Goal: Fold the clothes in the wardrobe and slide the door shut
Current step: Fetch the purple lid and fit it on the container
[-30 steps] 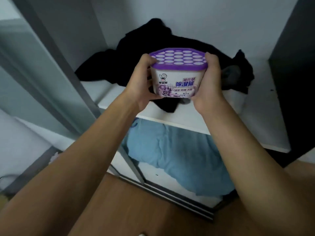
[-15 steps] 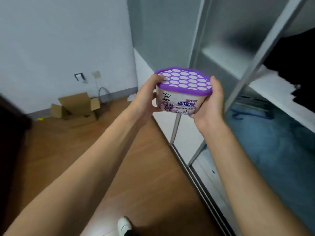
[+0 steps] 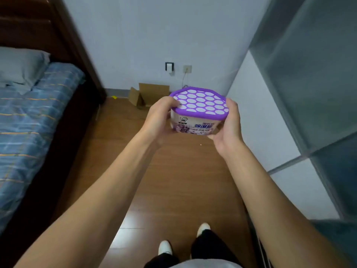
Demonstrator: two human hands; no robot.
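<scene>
Above the wooden floor, the left hand and right hand curl round a purple-lidded tub from both sides; the frosted wardrobe door stands to their right.

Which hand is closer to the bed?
Left. The left hand grips the purple-lidded tub on the side toward the bed; the right hand grips its other side, by the glass door.

Arms outstretched, left hand and right hand around a lidded tub
</scene>
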